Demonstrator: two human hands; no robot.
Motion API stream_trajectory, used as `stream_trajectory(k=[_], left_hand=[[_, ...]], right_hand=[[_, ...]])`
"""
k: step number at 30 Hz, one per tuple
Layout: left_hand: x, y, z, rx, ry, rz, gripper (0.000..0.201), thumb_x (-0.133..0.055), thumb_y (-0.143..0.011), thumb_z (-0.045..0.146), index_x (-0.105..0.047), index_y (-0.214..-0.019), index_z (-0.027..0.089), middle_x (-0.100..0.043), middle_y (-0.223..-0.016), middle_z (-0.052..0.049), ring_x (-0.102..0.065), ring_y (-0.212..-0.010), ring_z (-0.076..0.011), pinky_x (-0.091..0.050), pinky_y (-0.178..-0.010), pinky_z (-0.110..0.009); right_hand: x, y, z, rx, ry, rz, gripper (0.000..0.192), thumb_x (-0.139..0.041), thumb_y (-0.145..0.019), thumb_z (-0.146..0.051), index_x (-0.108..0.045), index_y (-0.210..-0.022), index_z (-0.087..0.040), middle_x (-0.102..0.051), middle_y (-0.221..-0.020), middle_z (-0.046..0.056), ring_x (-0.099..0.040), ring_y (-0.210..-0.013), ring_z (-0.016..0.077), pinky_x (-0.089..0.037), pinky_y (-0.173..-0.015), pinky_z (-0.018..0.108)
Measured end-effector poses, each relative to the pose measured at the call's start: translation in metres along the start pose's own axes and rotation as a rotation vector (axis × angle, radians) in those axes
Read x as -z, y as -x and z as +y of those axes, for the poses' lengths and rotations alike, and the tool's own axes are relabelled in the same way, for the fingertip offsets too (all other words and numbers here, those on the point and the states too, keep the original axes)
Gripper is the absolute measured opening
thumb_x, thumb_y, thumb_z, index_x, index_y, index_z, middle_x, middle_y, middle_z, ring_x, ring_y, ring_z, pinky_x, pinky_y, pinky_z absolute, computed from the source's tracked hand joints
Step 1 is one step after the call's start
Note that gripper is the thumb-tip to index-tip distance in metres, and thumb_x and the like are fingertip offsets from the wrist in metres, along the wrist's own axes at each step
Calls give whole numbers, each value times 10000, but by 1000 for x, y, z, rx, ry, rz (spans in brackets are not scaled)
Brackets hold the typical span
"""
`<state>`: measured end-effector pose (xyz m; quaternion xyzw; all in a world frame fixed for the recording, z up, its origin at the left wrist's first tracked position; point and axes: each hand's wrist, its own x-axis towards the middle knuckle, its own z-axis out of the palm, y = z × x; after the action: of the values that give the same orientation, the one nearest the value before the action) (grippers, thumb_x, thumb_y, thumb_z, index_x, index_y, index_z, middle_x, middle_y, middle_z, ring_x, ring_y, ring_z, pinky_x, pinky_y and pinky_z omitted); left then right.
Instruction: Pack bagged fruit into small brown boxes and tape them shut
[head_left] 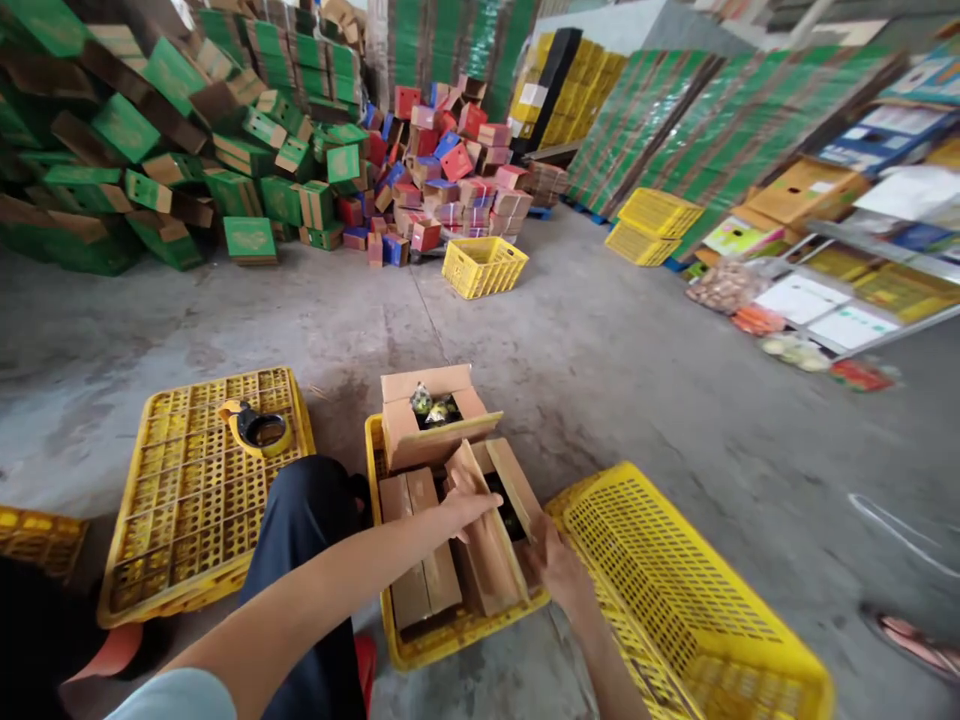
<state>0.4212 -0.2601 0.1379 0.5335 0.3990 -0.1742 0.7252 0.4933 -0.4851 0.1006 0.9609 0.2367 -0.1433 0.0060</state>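
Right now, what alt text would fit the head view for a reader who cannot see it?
A person's left hand and right hand fold the flaps of an open cardboard box sitting in a yellow crate on a concrete floor. A tape dispenser rests on an upturned crate to the left; piles of green boxes fill the background.

Both arms come in from the bottom of the frame, pointing toward roughly 1 o'clock for the left and 11 o'clock for the right. Left forearm is bare with a pale short sleeve at the shoulder, stretched out long and pretty straight. Left hand [466, 508] is palm down, fingers flat and extended together. Right hand [556, 566] sits just at 4 o'clock from it, wrist bent, fingers curled forward, thumb up. Hands are near each other, not touching.
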Motion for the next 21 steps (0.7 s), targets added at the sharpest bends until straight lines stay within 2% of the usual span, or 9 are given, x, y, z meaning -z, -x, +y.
stream_trajectory(k=[1,3,5,7,9,12,17,19,21], left_hand=[[-8,-3,-2,4,11,2,993,-832,-759,314,-299,-1588,186,-524,-1494,-280,-666,-1201,-434,-611,-880,-527],[-17,-5,-8,-5,29,-6,810,-750,-770,173,-388,-1494,157,-660,-1275,-219,-745,-967,-341,-628,-834,-516],[-17,-4,-13,-22,41,-1,668,-671,-752,70,-460,-1379,159,-694,-1103,-123,-734,-815,-243,-646,-811,-484],[-12,0,-17,-49,66,-3,555,-607,-736,15,-504,-1260,164,-677,-999,-53,-702,-747,-182,-658,-808,-452],[-6,6,-19,-68,91,-22,482,-570,-721,-6,-516,-1169,165,-661,-904,-16,-690,-714,-165,-663,-809,-449],[4,20,-20,-87,133,-98,449,-578,-702,9,-507,-1113,175,-653,-786,12,-711,-704,-182,-665,-805,-457],[24,76,-26,-152,224,-314,423,-683,-673,80,-512,-1045,187,-707,-802,-16,-737,-735,-201,-663,-760,-435],[36,109,-28,-207,276,-376,413,-758,-665,146,-538,-1014,180,-736,-875,-56,-753,-793,-222,-661,-748,-419],[53,145,-29,-280,323,-415,445,-806,-654,204,-565,-1027,178,-753,-939,-80,-765,-828,-245,-660,-743,-417]], right_hand=[[-2,5,-5,-2,36,43,593,-533,-983,-261,-476,-1533,-47,-634,-1434,276,-694,-1250,343,-531,-1044,402],[-1,11,-15,-13,103,111,533,-457,-1014,-218,-491,-1520,-54,-700,-1312,277,-749,-1125,357,-572,-928,416],[4,12,-20,-39,139,134,504,-407,-1023,-176,-516,-1504,-74,-750,-1198,253,-782,-1020,350,-582,-823,400],[13,11,-16,-77,140,109,459,-370,-1033,-152,-597,-1429,-106,-792,-1080,211,-797,-960,319,-570,-779,359],[22,10,-7,-89,114,83,419,-364,-1041,-158,-677,-1318,-122,-812,-1004,184,-800,-957,291,-557,-796,326],[41,15,12,-46,32,124,386,-392,-1032,-220,-723,-1213,-136,-815,-1067,180,-792,-994,284,-555,-841,326],[89,51,30,71,-105,127,375,-440,-952,-389,-755,-1043,-207,-818,-1050,154,-782,-982,310,-573,-830,361],[111,72,27,57,-126,131,397,-453,-929,-458,-757,-1063,-240,-819,-1064,142,-780,-982,324,-583,-804,376],[131,93,18,78,-138,191,402,-470,-916,-522,-762,-1059,-286,-818,-1086,122,-777,-987,329,-591,-785,382]])
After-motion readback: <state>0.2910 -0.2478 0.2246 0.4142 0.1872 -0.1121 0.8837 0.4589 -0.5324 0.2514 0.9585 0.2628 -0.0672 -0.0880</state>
